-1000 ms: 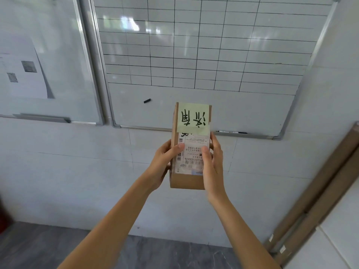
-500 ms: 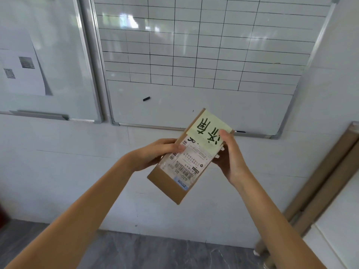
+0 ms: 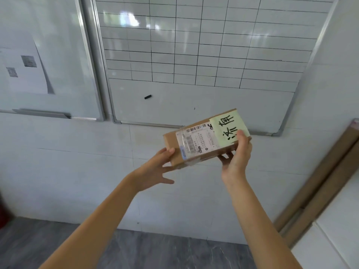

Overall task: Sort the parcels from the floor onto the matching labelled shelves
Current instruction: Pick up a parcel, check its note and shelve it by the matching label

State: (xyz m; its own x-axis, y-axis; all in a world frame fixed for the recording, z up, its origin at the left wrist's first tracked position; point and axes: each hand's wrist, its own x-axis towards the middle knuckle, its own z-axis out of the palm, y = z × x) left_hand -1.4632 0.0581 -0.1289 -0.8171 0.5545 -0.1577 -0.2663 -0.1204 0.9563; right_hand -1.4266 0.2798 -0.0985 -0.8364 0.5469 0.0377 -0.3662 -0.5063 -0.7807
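A small brown cardboard parcel (image 3: 202, 143) is held in the air at chest height in front of the wall. It lies almost level, long side left to right, with a white shipping label on top and a pale green note (image 3: 229, 129) with black handwritten characters at its right end. My right hand (image 3: 236, 156) grips the right end, thumb on the green note and fingers underneath. My left hand (image 3: 157, 168) has its fingers spread, with only the fingertips touching the parcel's left end. No shelves are in view.
A gridded whiteboard (image 3: 194, 55) hangs on the white tiled wall straight ahead, and a second board with papers (image 3: 38, 65) is to its left. Long brown cardboard tubes (image 3: 318, 181) lean against the wall at the right. Grey floor (image 3: 155, 249) lies below.
The parcel has turned from upright to almost level, its noted end swinging right. My left hand has loosened its grip and spread its fingers, while my right hand has kept hold.
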